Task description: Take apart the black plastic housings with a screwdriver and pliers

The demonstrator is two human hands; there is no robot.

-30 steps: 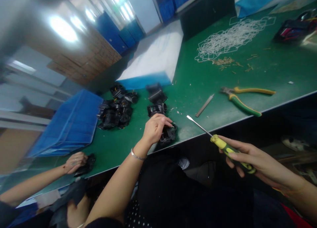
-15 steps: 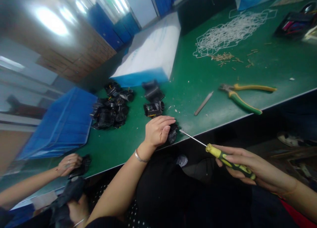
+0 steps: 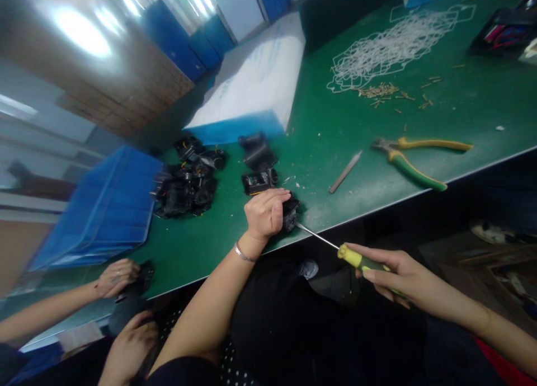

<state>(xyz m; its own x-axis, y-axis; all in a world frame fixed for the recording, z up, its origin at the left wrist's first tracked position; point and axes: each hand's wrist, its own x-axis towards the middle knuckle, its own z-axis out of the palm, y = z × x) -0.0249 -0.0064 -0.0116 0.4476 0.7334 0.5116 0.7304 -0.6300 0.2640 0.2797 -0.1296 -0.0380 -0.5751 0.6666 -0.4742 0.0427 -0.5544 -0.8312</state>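
Note:
My left hand [image 3: 265, 212] is closed over a small black plastic part [image 3: 290, 213] and presses it onto the green table [image 3: 377, 168] near the front edge. My right hand [image 3: 392, 271] grips the yellow-and-black handle of a screwdriver [image 3: 348, 253]. Its thin metal shaft runs up and left, and the tip touches the black part just right of my left fingers.
A pile of black parts [image 3: 187, 179] and two more [image 3: 258, 165] lie left of my hand. Pliers [image 3: 413, 156], a metal file [image 3: 344, 172], white netting [image 3: 398, 42], a white-blue box [image 3: 255, 89] and a blue crate [image 3: 100, 207] are on the table. A co-worker's hands [image 3: 119, 277] work at lower left.
My right hand has brought the screwdriver left and down until its tip meets the black part. My left hand has closed tighter on the part.

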